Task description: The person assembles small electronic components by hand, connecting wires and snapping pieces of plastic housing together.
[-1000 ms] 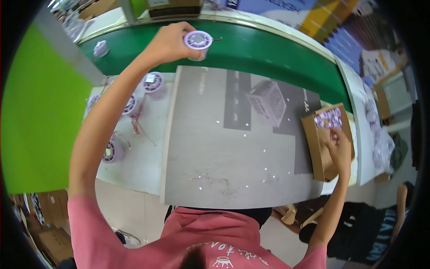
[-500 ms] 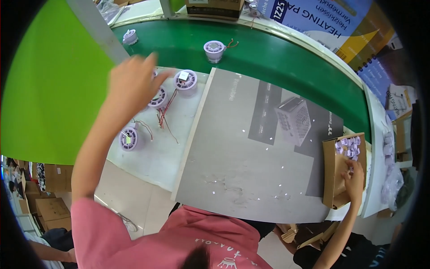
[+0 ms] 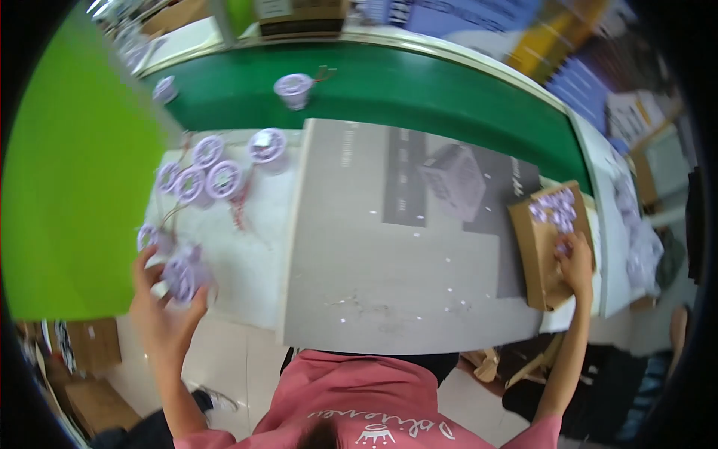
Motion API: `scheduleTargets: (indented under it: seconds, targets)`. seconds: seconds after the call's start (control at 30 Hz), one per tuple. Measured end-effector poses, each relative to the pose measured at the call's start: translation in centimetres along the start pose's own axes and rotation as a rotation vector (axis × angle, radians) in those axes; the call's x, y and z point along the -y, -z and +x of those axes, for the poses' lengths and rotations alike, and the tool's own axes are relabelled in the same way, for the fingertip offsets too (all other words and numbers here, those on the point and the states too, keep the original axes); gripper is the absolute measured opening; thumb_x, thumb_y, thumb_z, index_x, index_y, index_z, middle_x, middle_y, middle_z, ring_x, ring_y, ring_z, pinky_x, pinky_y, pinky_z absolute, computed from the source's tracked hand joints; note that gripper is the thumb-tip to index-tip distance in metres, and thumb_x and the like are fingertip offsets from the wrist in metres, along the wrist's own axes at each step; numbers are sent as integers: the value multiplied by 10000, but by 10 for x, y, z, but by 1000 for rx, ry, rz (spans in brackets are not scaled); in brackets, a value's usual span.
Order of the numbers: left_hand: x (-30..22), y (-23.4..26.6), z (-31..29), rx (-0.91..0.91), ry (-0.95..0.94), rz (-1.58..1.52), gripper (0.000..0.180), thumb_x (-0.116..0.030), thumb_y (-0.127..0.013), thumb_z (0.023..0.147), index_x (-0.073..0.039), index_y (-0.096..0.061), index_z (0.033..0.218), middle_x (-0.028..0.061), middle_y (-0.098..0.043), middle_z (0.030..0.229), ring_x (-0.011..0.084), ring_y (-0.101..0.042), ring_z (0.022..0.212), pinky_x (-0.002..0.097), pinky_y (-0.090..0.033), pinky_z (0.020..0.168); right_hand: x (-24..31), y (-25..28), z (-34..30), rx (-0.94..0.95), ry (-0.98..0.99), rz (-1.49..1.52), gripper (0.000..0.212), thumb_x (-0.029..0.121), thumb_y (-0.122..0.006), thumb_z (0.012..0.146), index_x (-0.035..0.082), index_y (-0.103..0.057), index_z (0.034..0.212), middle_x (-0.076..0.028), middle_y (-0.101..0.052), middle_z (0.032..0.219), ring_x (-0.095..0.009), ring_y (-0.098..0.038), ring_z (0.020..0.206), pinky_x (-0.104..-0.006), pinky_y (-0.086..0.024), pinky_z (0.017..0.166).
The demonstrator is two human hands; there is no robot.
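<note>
At the near left, my left hand (image 3: 166,307) has thumb and fingers around a round lilac fan unit (image 3: 185,275), which looks tilted and blurred. Another lilac unit (image 3: 149,238) stands just beyond my fingers. Farther back on the white surface (image 3: 250,262) several more sit together, among them one with a pale square on top (image 3: 267,145); thin red wires trail beside them. On the right, my right hand (image 3: 576,266) reaches into an open cardboard box (image 3: 529,254). Its fingertips are closed at small lilac pieces (image 3: 553,211) heaped in the box's far end.
A grey printed board (image 3: 359,262) with white specks covers the middle. Behind it runs a green belt (image 3: 426,90) carrying two lilac units, one of them wired (image 3: 294,88). A bright green panel (image 3: 75,179) stands at the left. Cartons (image 3: 303,15) line the far side.
My left hand has come down and nearer, from above the grouped units to the near fan unit. My right hand stays in the box. The whole view has shifted.
</note>
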State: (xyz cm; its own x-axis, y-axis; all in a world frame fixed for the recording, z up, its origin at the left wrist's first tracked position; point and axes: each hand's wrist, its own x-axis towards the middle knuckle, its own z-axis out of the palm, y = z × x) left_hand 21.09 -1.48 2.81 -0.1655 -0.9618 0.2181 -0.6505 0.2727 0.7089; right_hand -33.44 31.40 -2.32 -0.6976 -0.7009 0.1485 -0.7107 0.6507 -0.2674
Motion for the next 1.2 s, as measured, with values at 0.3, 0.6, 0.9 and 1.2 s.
scheduleTargets:
  seconds: [0.3,0.6,0.9,1.2]
  targets:
    - [-90,-73,-12,573,-741,94,562,-203,-828,584,-37,-608,1073,133,-572,1032,327,-600,920,377,-522,668,109,19,-10,-7,-4,1004,372,37,-743,839,-4,-609,1184,-72,-660,1127,-168,-647,998,-302,-519,897]
    - [-97,-128,-19,514,-1113,498,363,-158,-783,629,-13,-631,926,143,-599,1002,300,-587,978,424,-443,997,196,-5,-42,257,233,1866,380,6,-733,833,-43,-578,1177,-155,-644,1150,-215,-662,1008,-347,-529,893]
    - [-115,-139,4,972,-870,565,252,-161,-738,751,-40,-679,964,125,-667,894,304,-661,867,429,-540,695,236,-36,-81,545,167,1343,188,-80,-636,886,2,-670,1051,-96,-584,1155,-158,-584,1018,-301,-490,870]
    - [-101,-126,10,975,-853,356,537,-215,-799,746,-49,-583,1209,76,-646,1077,282,-647,964,418,-556,688,265,-76,-90,704,-9,1234,93,-12,-605,929,14,-612,1018,-72,-592,1146,-170,-597,946,-299,-487,766]
